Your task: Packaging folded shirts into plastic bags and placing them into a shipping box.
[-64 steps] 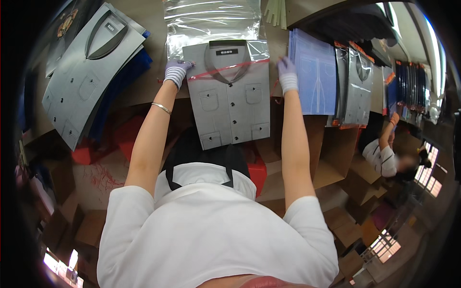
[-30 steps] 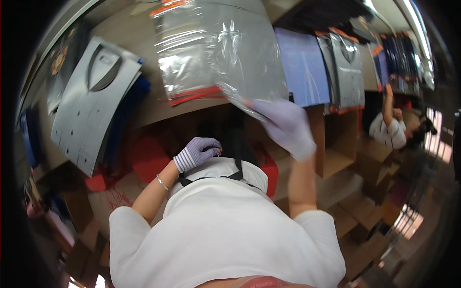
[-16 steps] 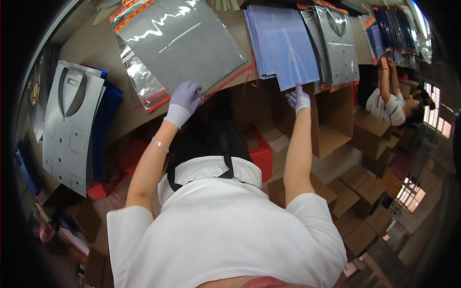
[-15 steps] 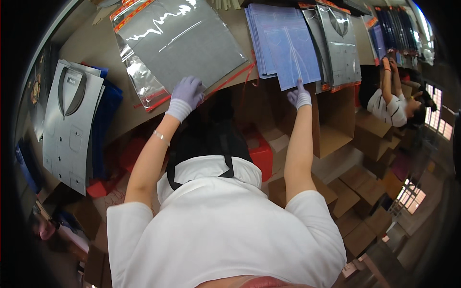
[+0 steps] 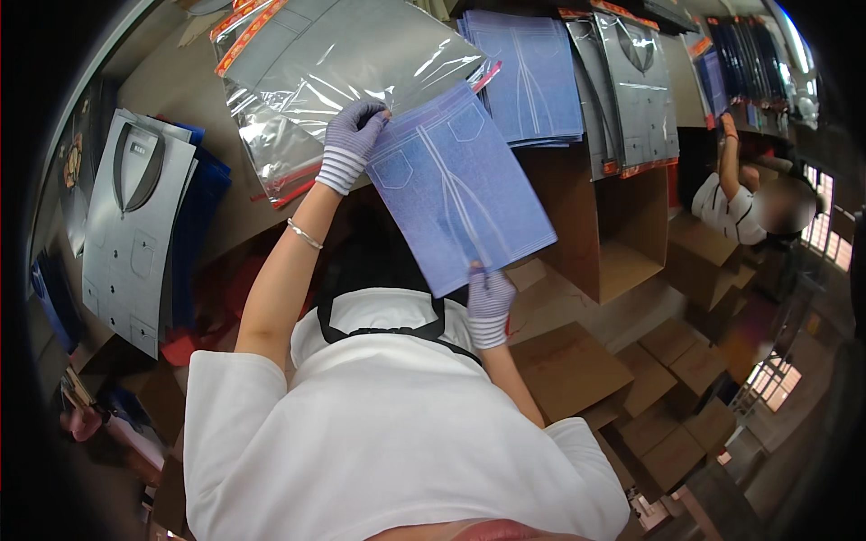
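Note:
A blue sheet printed like denim trousers (image 5: 460, 185) hangs tilted over the table's near edge, its top edge lying across a clear plastic bag (image 5: 307, 99). My right hand (image 5: 490, 302), in a striped glove, pinches the sheet at its lower edge. My left hand (image 5: 354, 140), gloved alike, is closed at the bag's near edge, beside the sheet's upper left corner. It seems to grip the bag's film, though glare partly hides the fingertips. Inside the bag is a grey sheet printed like a shirt (image 5: 361, 54); an orange-red header strip (image 5: 250, 34) tops the bag.
A stack of blue trouser sheets (image 5: 532, 81) lies behind the held one, with bagged grey shirt sheets (image 5: 636, 90) to its right. Grey shirt cutouts (image 5: 126, 243) stand at the left. Cardboard boxes (image 5: 568, 365) fill the right side, where another person (image 5: 722, 198) works.
My right hand has drawn a blue trouser sheet off the stack, leftward and toward me. My left hand has moved up slightly and closed; the bag's near edge has lifted.

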`<state>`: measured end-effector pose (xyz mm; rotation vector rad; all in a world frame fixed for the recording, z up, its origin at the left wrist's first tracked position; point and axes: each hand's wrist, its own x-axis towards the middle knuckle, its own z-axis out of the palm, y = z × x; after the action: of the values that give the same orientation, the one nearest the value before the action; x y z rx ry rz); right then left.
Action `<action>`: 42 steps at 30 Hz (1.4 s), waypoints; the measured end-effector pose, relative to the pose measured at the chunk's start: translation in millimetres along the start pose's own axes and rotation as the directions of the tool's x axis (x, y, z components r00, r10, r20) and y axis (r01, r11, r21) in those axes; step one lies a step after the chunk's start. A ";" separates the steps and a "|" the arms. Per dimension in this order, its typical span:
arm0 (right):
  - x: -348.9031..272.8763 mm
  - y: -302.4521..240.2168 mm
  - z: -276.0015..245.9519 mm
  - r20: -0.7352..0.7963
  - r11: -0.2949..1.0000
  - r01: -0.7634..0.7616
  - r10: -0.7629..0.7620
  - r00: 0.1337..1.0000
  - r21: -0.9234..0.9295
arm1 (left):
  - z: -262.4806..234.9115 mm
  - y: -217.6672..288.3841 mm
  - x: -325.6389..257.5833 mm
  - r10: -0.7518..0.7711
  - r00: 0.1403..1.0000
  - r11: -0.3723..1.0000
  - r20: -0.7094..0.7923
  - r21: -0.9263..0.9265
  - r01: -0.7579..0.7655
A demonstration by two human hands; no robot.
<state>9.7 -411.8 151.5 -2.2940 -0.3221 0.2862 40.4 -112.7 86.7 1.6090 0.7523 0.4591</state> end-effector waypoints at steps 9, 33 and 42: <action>92.5 -52.3 91.6 0.663 0.370 -0.612 -0.011 0.749 0.698 | -27.2 21.5 -59.9 0.266 0.941 0.947 0.211 0.128 -0.296; 54.7 -41.4 229.7 0.774 0.408 0.913 -0.580 0.254 0.007 | -89.9 -139.4 -152.6 -0.811 0.559 0.393 0.175 -0.545 0.741; 87.1 -48.6 132.1 0.531 0.729 0.646 -0.463 0.710 -0.228 | -122.4 -160.7 -155.4 -0.770 0.634 0.576 -0.075 -0.510 0.639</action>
<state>44.8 -262.1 90.4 -2.3507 -1.4255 0.4489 -186.2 -125.1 -29.4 0.6931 1.3466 0.2296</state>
